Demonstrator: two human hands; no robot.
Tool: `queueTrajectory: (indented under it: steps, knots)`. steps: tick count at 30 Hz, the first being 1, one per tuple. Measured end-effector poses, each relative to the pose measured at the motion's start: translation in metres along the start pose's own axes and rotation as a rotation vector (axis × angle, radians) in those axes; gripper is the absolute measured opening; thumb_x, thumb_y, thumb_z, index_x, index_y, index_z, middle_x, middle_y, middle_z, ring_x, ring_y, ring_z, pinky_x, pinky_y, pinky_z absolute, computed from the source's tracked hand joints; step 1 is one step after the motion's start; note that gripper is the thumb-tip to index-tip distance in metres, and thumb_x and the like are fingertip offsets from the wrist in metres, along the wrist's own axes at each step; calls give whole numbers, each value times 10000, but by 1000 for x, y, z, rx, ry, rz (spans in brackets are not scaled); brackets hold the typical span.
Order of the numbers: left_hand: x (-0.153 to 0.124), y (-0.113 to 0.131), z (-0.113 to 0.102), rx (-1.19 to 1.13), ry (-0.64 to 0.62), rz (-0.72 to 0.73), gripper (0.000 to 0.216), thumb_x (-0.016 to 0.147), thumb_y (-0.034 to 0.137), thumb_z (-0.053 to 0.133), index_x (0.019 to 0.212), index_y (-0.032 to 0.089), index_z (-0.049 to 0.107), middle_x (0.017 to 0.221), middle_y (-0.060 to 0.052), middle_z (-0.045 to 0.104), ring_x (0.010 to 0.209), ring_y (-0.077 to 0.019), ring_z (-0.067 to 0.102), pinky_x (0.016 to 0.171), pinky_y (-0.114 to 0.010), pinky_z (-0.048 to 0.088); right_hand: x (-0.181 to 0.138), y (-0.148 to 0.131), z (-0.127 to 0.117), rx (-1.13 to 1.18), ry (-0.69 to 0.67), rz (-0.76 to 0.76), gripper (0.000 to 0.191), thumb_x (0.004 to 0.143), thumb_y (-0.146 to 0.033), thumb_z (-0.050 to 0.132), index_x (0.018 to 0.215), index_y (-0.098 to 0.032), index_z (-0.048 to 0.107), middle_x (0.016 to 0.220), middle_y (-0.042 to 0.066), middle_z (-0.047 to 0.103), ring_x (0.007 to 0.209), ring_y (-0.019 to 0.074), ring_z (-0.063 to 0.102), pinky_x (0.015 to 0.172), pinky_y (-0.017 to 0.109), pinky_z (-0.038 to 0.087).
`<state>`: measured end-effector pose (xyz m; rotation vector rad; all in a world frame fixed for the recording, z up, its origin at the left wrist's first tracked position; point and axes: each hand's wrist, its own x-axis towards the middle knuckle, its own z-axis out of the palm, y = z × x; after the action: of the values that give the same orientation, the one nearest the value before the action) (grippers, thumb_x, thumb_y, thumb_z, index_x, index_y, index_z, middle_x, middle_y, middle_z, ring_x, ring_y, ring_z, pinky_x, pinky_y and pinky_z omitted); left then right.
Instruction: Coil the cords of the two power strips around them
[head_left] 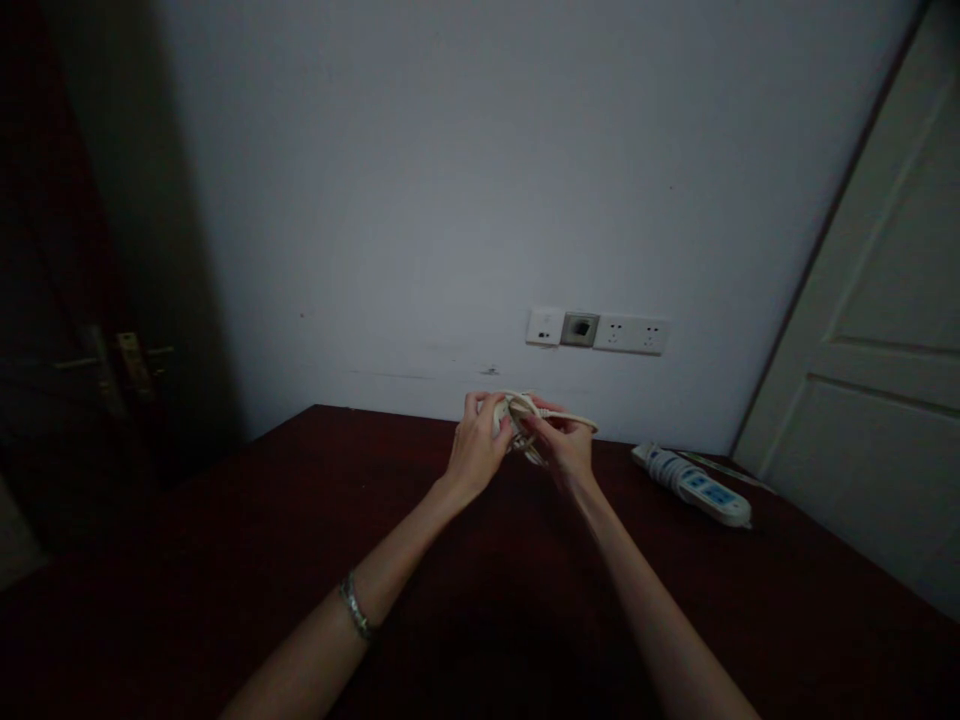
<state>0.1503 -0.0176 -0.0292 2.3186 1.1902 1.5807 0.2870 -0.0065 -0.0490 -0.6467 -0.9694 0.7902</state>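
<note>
Both my hands are raised together above the far part of the table, around a bundle of white cord. My left hand is closed on a pale white piece at the bundle's left side, whose kind I cannot make out. The fingers of my right hand pinch the cord, and a loop of it sticks out to the right past them. Some thinner strands hang between the two hands. To the right on the table lies a white power strip with blue sockets, its own cord wound around one end.
The dark red table runs up to a pale wall. On the wall are several socket plates. A white panelled door stands at the right, and a dark door with a brass handle at the left.
</note>
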Motion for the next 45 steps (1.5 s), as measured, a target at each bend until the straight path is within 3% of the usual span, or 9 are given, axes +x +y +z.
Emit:
queueTrajectory:
  steps: [5, 11, 20, 25, 30, 35, 40, 45]
  knots:
    - [3, -4, -2, 47, -19, -32, 313, 842, 202, 474, 1142, 171, 553, 1107, -109, 427, 985, -217, 559, 879, -371, 456, -3, -8, 4, -172, -40, -113, 323, 547, -282, 771, 828, -139, 699, 917, 90, 711, 828, 214, 654, 786, 362, 511]
    - [3, -16, 8, -29, -83, 59, 327, 864, 129, 386, 1165, 144, 514, 1136, -123, 518, 1088, -211, 511, 951, -389, 414, -1, -9, 0, -202, -55, -59, 284, 534, -282, 768, 776, -148, 703, 878, 82, 720, 797, 222, 665, 765, 367, 523]
    - [6, -30, 11, -143, -101, 146, 346, 870, 119, 363, 1185, 154, 503, 1178, -119, 484, 1123, -188, 487, 988, -372, 392, 1, -1, 0, 52, -49, 68, 322, 518, -172, 739, 828, -160, 654, 810, 36, 704, 715, 172, 660, 707, 299, 526]
    - [10, -38, 12, -195, -86, 181, 395, 821, 57, 363, 1172, 143, 524, 1165, -114, 510, 1110, -175, 485, 997, -366, 378, -4, 0, 5, 186, -64, 229, 310, 511, -154, 705, 809, -175, 621, 768, 24, 704, 683, 169, 660, 683, 294, 532]
    - [14, -47, 9, -273, -160, 101, 530, 807, 81, 389, 1330, 164, 404, 1197, -105, 547, 1104, -176, 501, 994, -386, 374, -6, 1, 3, 245, -140, 322, 297, 527, -140, 631, 820, -177, 600, 845, 60, 715, 815, 237, 669, 756, 393, 533]
    - [14, -44, 9, -377, -221, 12, 479, 839, 208, 450, 1315, 156, 430, 1180, -101, 572, 1062, -173, 538, 951, -341, 408, 0, 1, -7, 306, -152, 308, 294, 538, -138, 574, 827, -196, 565, 799, 53, 707, 830, 269, 664, 774, 489, 521]
    - [14, -49, 12, -398, -196, -23, 517, 836, 226, 468, 1339, 151, 369, 1070, -68, 591, 967, -151, 561, 912, -312, 422, 2, 4, -4, 331, -227, 357, 258, 582, -156, 565, 838, -173, 590, 877, 81, 694, 902, 265, 646, 832, 461, 513]
    - [15, -56, 13, -370, -130, -45, 503, 835, 193, 441, 1328, 156, 349, 1086, -73, 576, 951, -147, 562, 910, -319, 415, -3, 12, 6, 311, -135, 346, 183, 589, -139, 633, 762, -189, 601, 807, 45, 696, 826, 213, 664, 845, 382, 517]
